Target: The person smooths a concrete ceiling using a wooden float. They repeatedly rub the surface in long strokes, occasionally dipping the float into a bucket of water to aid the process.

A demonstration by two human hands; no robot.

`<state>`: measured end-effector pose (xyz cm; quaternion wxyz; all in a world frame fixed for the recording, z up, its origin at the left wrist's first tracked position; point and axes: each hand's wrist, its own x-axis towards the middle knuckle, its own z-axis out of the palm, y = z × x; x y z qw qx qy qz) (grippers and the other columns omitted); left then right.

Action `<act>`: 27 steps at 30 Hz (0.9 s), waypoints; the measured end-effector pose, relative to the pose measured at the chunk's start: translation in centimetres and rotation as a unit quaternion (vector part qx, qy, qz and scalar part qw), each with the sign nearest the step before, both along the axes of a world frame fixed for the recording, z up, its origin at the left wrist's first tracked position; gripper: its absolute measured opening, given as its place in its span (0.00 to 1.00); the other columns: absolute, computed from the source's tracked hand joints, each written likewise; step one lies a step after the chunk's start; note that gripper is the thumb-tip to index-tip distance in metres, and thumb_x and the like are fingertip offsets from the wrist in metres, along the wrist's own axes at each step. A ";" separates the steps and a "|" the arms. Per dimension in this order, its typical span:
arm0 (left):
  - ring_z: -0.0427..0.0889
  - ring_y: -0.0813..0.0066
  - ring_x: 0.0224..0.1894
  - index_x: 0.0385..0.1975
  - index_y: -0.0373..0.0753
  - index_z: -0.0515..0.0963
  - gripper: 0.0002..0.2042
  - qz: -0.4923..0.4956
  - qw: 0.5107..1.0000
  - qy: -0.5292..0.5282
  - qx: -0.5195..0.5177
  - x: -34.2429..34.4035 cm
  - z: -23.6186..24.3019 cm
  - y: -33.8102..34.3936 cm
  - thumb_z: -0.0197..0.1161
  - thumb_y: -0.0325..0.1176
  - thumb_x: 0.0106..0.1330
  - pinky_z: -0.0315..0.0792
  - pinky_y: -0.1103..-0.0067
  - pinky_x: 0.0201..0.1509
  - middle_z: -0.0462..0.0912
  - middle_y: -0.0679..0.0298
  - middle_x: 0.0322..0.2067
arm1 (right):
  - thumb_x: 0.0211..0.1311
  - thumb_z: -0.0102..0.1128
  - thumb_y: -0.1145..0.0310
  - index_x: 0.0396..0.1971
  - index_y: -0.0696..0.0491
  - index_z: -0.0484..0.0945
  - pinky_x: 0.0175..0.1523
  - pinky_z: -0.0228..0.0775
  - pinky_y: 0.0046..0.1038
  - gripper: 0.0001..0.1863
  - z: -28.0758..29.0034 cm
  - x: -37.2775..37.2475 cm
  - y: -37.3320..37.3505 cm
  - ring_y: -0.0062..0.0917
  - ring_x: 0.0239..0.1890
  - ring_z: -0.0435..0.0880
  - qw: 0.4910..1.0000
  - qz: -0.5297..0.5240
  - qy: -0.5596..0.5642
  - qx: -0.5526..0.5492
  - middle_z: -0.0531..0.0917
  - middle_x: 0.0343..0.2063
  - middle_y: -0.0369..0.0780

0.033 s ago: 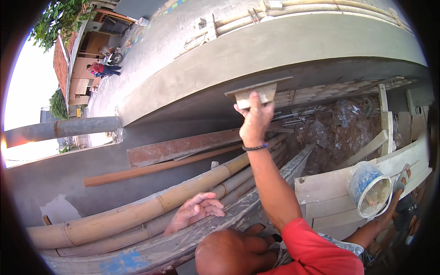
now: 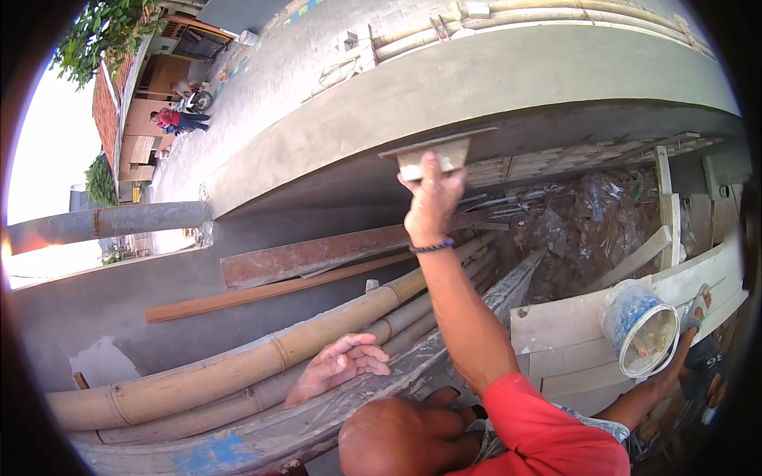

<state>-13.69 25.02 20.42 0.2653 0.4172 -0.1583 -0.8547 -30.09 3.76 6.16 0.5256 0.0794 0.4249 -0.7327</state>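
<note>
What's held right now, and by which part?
Right hand: a flat, grey-brown plastering float, gripped by the pale, tapered block on its back. Left hand: nothing visible.

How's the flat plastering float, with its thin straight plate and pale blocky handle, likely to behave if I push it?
The flat, pale-handled plastering float is probably stiff, as its thin plate looks straight. It seems fairly light, since the right hand alone holds it at arm's length. Its handle might be slippery, given the whitish patches on it.
</note>
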 end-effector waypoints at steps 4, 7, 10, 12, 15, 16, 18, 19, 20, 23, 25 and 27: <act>0.72 0.55 0.56 0.63 0.36 0.58 0.28 -0.007 1.000 0.007 -0.002 -0.6 -0.1 0.2 0.55 0.44 0.68 0.63 0.64 0.62 0.70 0.49 0.54 | 0.60 0.62 0.67 0.52 0.53 0.61 0.38 0.80 0.44 0.24 -6.0 5.0 -1.4 0.36 0.48 0.74 0.965 0.097 -0.132 0.205 0.68 0.51 0.43; 0.72 0.57 0.56 0.63 0.35 0.57 0.28 -0.025 0.999 0.022 -0.014 0.0 -0.7 -0.9 0.54 0.43 0.69 0.63 0.65 0.62 0.70 0.50 0.54 | 0.58 0.63 0.66 0.56 0.52 0.62 0.41 0.79 0.49 0.28 -13.5 4.9 1.8 0.38 0.50 0.73 0.934 0.105 -0.165 0.298 0.69 0.53 0.43; 0.73 0.61 0.55 0.63 0.35 0.58 0.25 -0.014 0.999 0.032 -0.014 0.4 -0.8 -0.3 0.50 0.40 0.71 0.64 0.69 0.61 0.70 0.53 0.54 | 0.60 0.62 0.63 0.56 0.51 0.60 0.40 0.81 0.46 0.28 -14.9 0.6 7.4 0.38 0.49 0.74 0.955 0.176 -0.103 0.217 0.70 0.50 0.44; 0.73 0.63 0.55 0.63 0.35 0.58 0.24 0.000 1.000 0.014 -0.012 0.3 -0.1 0.1 0.49 0.39 0.72 0.64 0.70 0.61 0.71 0.53 0.54 | 0.59 0.64 0.62 0.52 0.51 0.65 0.38 0.81 0.46 0.25 -14.9 -3.3 10.7 0.37 0.46 0.76 0.958 0.191 -0.068 0.205 0.72 0.47 0.42; 0.74 0.66 0.55 0.63 0.35 0.59 0.23 -0.003 1.000 -0.015 -0.016 0.4 0.6 0.1 0.48 0.38 0.72 0.66 0.73 0.60 0.71 0.54 0.53 | 0.59 0.63 0.61 0.51 0.48 0.67 0.33 0.79 0.40 0.22 -15.2 -9.0 13.9 0.33 0.43 0.78 0.955 0.214 0.016 0.204 0.75 0.43 0.39; 0.74 0.66 0.54 0.63 0.36 0.59 0.22 -0.004 1.000 -0.028 -0.014 0.3 0.8 -0.3 0.49 0.38 0.72 0.66 0.73 0.59 0.71 0.54 0.53 | 0.59 0.63 0.60 0.51 0.47 0.68 0.32 0.78 0.39 0.22 -15.2 -11.1 14.4 0.32 0.41 0.78 0.953 0.215 0.032 0.212 0.76 0.42 0.38; 0.75 0.67 0.53 0.63 0.37 0.60 0.22 -0.013 0.999 -0.037 -0.012 0.3 0.6 -0.4 0.50 0.36 0.72 0.68 0.74 0.58 0.71 0.56 0.53 | 0.58 0.64 0.60 0.50 0.44 0.70 0.29 0.77 0.38 0.21 -14.7 -14.1 14.9 0.29 0.37 0.80 0.952 0.214 0.055 0.210 0.78 0.38 0.35; 0.75 0.67 0.53 0.63 0.37 0.60 0.22 -0.017 0.999 -0.026 -0.023 0.6 0.0 -0.3 0.50 0.36 0.72 0.68 0.73 0.58 0.72 0.56 0.53 | 0.58 0.64 0.59 0.49 0.44 0.70 0.27 0.77 0.36 0.20 -14.2 -15.5 14.9 0.28 0.36 0.80 0.954 0.217 0.072 0.196 0.78 0.38 0.35; 0.75 0.67 0.53 0.62 0.37 0.60 0.21 -0.023 0.999 -0.018 -0.031 0.8 -0.4 -0.3 0.50 0.36 0.72 0.68 0.73 0.58 0.72 0.56 0.52 | 0.59 0.63 0.59 0.49 0.44 0.70 0.23 0.76 0.32 0.20 -13.9 -16.5 14.9 0.27 0.36 0.80 0.953 0.218 0.082 0.191 0.78 0.38 0.35; 0.75 0.69 0.52 0.62 0.36 0.61 0.22 -0.018 0.996 -0.082 -0.009 0.0 0.8 -0.6 0.51 0.36 0.71 0.67 0.74 0.58 0.73 0.56 0.50 | 0.60 0.61 0.62 0.51 0.49 0.67 0.21 0.77 0.28 0.22 -11.6 -18.9 13.8 0.28 0.34 0.80 0.945 0.251 0.102 0.180 0.77 0.39 0.38; 0.75 0.68 0.51 0.62 0.36 0.61 0.22 -0.030 0.991 -0.128 -0.020 -0.1 1.9 -0.5 0.51 0.36 0.71 0.67 0.74 0.58 0.73 0.56 0.50 | 0.59 0.61 0.64 0.49 0.51 0.68 0.20 0.76 0.24 0.20 -9.1 -19.4 13.4 0.25 0.33 0.80 0.933 0.293 0.140 0.156 0.77 0.37 0.38; 0.75 0.68 0.51 0.62 0.36 0.61 0.21 -0.048 0.982 -0.178 -0.036 0.3 3.2 -0.1 0.50 0.36 0.71 0.67 0.73 0.58 0.73 0.56 0.50 | 0.59 0.61 0.66 0.48 0.53 0.68 0.18 0.75 0.21 0.19 -6.7 -19.5 13.1 0.24 0.33 0.80 0.910 0.339 0.194 0.139 0.77 0.37 0.39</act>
